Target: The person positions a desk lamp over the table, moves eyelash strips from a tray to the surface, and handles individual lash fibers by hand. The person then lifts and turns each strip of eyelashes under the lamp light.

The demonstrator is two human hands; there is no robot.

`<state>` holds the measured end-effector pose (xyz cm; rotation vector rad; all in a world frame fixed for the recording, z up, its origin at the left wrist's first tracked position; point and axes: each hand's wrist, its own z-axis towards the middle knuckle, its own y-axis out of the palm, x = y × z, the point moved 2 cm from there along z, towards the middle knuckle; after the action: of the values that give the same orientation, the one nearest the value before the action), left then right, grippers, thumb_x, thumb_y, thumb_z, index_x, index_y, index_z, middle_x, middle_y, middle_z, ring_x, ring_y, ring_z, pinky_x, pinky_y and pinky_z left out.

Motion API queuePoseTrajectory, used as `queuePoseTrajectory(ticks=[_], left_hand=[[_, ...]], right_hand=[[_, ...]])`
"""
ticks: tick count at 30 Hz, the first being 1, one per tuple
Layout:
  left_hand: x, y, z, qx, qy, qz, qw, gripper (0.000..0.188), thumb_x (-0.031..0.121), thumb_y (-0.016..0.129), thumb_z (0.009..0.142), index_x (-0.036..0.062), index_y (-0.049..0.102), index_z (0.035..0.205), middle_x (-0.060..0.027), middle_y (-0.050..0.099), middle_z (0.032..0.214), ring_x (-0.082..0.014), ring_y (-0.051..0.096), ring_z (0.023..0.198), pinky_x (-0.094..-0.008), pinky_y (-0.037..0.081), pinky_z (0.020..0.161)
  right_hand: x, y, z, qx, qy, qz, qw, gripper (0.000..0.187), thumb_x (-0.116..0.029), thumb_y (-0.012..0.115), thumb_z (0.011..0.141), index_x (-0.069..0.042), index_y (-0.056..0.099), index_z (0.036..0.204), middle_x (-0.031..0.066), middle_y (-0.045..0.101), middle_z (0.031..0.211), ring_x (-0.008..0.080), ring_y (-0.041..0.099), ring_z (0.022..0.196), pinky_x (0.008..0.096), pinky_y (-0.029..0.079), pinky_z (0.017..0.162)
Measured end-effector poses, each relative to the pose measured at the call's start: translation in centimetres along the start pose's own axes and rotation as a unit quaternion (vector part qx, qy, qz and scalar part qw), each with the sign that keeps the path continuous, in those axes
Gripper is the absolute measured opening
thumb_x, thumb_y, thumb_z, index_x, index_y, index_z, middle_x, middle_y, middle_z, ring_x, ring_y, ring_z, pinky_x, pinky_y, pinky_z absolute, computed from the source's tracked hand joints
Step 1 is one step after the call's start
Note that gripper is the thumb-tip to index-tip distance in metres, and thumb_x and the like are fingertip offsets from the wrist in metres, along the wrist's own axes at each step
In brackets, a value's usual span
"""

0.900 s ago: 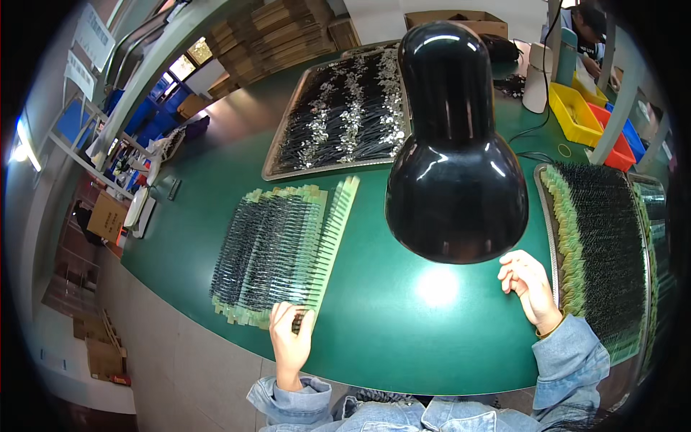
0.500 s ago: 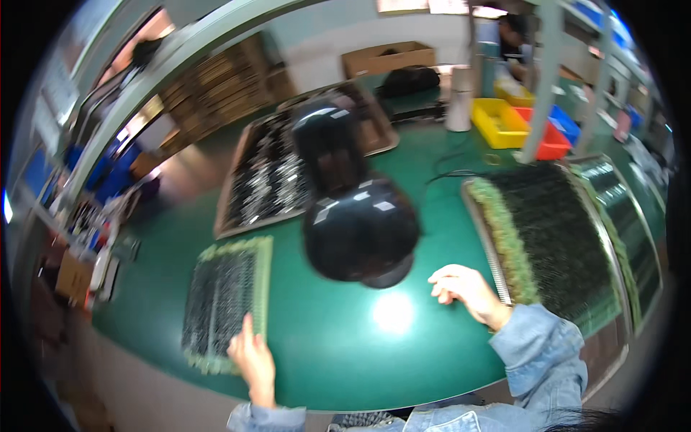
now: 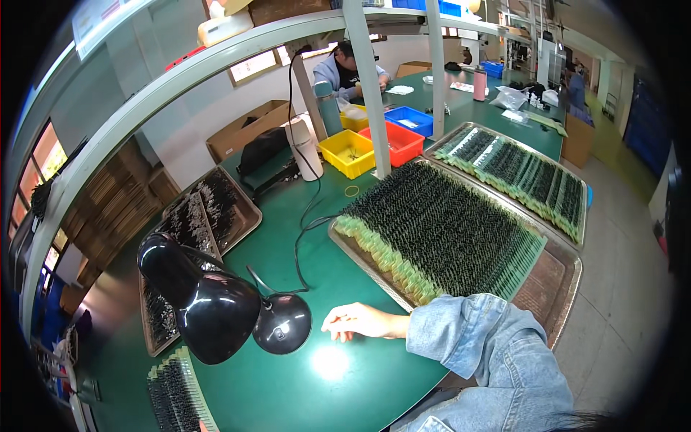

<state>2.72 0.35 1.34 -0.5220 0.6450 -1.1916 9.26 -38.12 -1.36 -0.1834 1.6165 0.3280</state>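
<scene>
My right hand (image 3: 360, 322) is over the green table beside the base of a black desk lamp (image 3: 219, 317), close to the bright light spot. Its fingers are loosely bent with slight gaps, and nothing shows in them. Of my left hand (image 3: 204, 427) only a fingertip is visible at the bottom edge, touching or just over a group of pale green strips set with small dark parts (image 3: 176, 392). The rest of that hand is out of view. Right of my right hand, a metal tray (image 3: 558, 284) holds many similar strips (image 3: 446, 230), dark with yellow-green ends.
A second tray of strips (image 3: 518, 176) lies beyond. Trays of loose dark parts (image 3: 205, 212) stand left, behind the lamp. Yellow (image 3: 348, 153), red (image 3: 394, 144) and blue bins (image 3: 409, 122) sit by a shelf post (image 3: 374, 93). A co-worker (image 3: 345, 72) sits across the table.
The view has swung right, so the lamp and left strips now appear farther left and lower. My left hand has mostly left the picture; my right hand stays loosely bent near the lamp.
</scene>
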Motion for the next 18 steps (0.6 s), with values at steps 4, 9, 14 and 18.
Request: queuePoseTrajectory(ticks=[4, 9, 14, 18], left_hand=[[4.9, -1.7, -1.6, -0.056, 0.015, -0.214, 0.975, 0.037, 0.021, 0.063, 0.069, 0.0025, 0.053, 0.1, -0.0148, 0.051, 0.101, -0.0321, 0.049, 0.092, -0.0418, 0.038, 0.082], [12.7, -7.4, -2.2, -0.1, 0.155, -0.419, 0.889, 0.031, 0.011, 0.063, 0.068, 0.0047, 0.056, 0.098, -0.0171, 0.046, 0.108, -0.0342, 0.041, 0.102, -0.0439, 0.034, 0.087], [13.2, -8.0, -3.2, -0.125, 0.165, -0.512, 0.834, 0.031, 0.005, 0.063, 0.066, 0.0043, 0.056, 0.097, -0.0171, 0.046, 0.107, -0.0347, 0.042, 0.102, -0.0441, 0.036, 0.086], [12.5, -6.3, -4.3, -0.159, 0.11, -0.551, 0.811, 0.028, 0.005, 0.063, 0.067, 0.0034, 0.057, 0.095, -0.0157, 0.048, 0.104, -0.0323, 0.043, 0.1, -0.0419, 0.036, 0.086]], right_hand=[[-0.3, 0.0, 0.2, 0.005, 0.005, -0.025, 1.0, 0.02, -0.021, 0.049, 0.086, -0.007, 0.057, 0.099, 0.002, 0.057, 0.078, 0.0069, 0.049, 0.065, 0.0209, 0.042, 0.06], [-0.2, -0.3, 0.2, 0.014, -0.053, -0.069, 0.996, 0.02, -0.021, 0.052, 0.082, -0.007, 0.057, 0.096, 0.0031, 0.058, 0.079, 0.0097, 0.053, 0.071, 0.0233, 0.044, 0.063], [-9.0, -0.8, -6.5, -0.038, -0.252, -0.49, 0.834, 0.031, -0.022, 0.059, 0.075, -0.003, 0.054, 0.1, 0.0115, 0.058, 0.091, 0.024, 0.054, 0.086, 0.0339, 0.041, 0.08], [-11.2, -6.7, -15.0, 0.019, -0.102, -0.646, 0.757, 0.061, -0.025, 0.067, 0.065, -0.008, 0.043, 0.118, 0.015, 0.049, 0.109, 0.0295, 0.044, 0.103, 0.0394, 0.034, 0.09]])
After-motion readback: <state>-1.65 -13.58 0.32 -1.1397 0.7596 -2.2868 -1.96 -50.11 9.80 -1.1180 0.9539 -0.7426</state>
